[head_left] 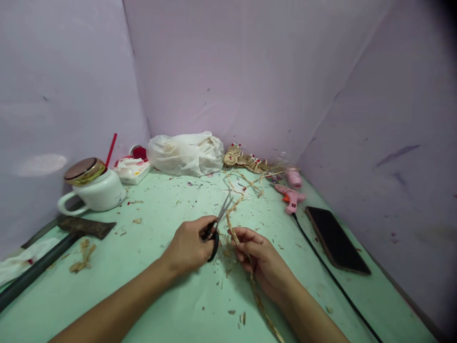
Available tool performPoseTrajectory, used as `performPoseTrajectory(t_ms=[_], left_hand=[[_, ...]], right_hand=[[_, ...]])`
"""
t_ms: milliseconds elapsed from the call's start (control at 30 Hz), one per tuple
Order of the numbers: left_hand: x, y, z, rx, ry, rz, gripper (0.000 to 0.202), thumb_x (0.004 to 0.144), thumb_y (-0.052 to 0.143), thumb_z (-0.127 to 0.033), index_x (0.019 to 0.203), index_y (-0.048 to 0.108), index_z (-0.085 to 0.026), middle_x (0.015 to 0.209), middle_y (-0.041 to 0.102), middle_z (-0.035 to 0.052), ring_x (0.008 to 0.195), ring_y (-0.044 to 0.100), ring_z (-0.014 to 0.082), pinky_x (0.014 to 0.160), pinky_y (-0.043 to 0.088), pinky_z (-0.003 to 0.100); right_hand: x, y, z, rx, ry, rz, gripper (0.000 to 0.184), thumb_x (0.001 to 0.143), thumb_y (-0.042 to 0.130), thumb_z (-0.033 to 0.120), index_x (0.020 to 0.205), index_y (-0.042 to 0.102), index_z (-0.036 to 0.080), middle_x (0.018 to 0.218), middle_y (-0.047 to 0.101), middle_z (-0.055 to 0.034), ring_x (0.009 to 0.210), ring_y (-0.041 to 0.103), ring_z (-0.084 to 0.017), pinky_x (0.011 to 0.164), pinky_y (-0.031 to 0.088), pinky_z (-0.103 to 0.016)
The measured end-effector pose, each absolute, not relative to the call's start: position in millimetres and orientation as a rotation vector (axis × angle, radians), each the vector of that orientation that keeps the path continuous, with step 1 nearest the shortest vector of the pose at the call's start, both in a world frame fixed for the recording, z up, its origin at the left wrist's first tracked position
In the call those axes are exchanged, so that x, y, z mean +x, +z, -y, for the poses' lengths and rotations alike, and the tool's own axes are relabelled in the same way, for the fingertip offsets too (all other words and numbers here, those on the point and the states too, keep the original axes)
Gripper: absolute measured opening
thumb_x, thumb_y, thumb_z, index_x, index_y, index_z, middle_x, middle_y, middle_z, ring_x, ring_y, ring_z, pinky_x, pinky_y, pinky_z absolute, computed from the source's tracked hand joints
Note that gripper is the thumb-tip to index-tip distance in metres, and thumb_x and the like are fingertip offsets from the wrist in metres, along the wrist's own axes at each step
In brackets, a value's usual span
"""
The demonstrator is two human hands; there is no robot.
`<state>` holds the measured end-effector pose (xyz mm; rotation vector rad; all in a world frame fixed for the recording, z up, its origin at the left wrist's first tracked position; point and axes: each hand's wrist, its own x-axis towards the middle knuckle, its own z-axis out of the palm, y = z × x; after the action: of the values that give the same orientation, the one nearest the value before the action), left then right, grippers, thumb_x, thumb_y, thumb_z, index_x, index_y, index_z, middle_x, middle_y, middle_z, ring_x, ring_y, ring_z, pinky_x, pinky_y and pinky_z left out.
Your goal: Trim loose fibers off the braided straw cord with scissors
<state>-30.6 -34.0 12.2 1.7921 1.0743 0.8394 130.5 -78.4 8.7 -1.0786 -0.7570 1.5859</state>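
Observation:
My left hand (189,245) is closed around the black handles of a pair of scissors (214,238), whose slightly parted blades point away from me. Close to its right, my right hand (259,255) pinches a braided straw-coloured cord (233,224) between thumb and fingers. From that pinch the cord runs up past the scissor blades to a loose tangle on the table. Its other end trails down under my right wrist to the bottom edge of the view. Whether the blades touch the cord, I cannot tell.
A hammer (85,226) and white mug (107,190) are at left. Behind stand a tissue pack (134,169) and white plastic bag (189,155). Woven straw pieces (244,159) lie at the back. A pink glue gun (291,197), its black cable, and a phone (337,240) lie right. Scraps litter the green tabletop (167,200).

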Motion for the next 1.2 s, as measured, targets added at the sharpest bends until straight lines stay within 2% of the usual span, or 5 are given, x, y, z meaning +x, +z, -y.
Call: performPoseTrajectory(t_ms=[133,267,400,633,1200], left_hand=[[-27,7,31,1.517,0.837,-1.009,0.040,0.064,0.058,-0.023,0.102,0.052,-0.011,0.073,0.058,0.0028,0.066,0.054,0.0138,0.059,0.043,0.022],[-28,2,32,1.689,0.846,-1.044,0.032,0.067,0.054,-0.020,0.099,0.055,-0.015,0.075,0.059,0.0011,0.068,0.053,0.0128,0.061,0.042,0.022],[-31,5,35,2.013,0.778,-1.128,0.023,0.070,0.048,-0.017,0.091,0.057,-0.021,0.070,0.058,-0.0028,0.062,0.050,0.0112,0.057,0.039,0.021],[-37,4,32,2.544,0.649,-1.171,0.046,0.067,0.046,-0.016,0.112,0.047,-0.023,0.097,0.060,0.0025,0.087,0.055,0.0190,0.074,0.042,0.029],[-45,10,28,2.926,0.378,-1.116,0.058,0.065,0.043,-0.014,0.122,0.035,-0.018,0.099,0.054,0.0083,0.085,0.054,0.0231,0.067,0.045,0.035]], right_hand=[[130,5,78,-1.084,1.546,0.775,0.023,0.053,0.053,0.006,0.073,0.061,0.015,0.069,0.057,-0.0016,0.052,0.047,-0.009,0.039,0.030,-0.017],[132,6,76,-1.172,1.405,0.770,0.022,0.066,0.056,0.019,0.087,0.062,0.016,0.064,0.055,-0.0001,0.041,0.035,-0.004,0.034,0.014,-0.016],[135,5,74,-1.213,1.298,0.812,0.029,0.069,0.062,0.033,0.091,0.059,0.015,0.054,0.049,0.0042,0.038,0.029,-0.003,0.035,0.016,-0.016],[136,4,74,-1.095,1.391,0.790,0.027,0.067,0.064,0.028,0.090,0.058,0.016,0.064,0.054,0.0022,0.037,0.028,-0.001,0.033,0.013,-0.016],[134,10,79,-1.145,1.522,0.855,0.024,0.066,0.061,0.025,0.086,0.066,0.013,0.052,0.046,0.0047,0.035,0.018,0.000,0.034,0.007,-0.020]])
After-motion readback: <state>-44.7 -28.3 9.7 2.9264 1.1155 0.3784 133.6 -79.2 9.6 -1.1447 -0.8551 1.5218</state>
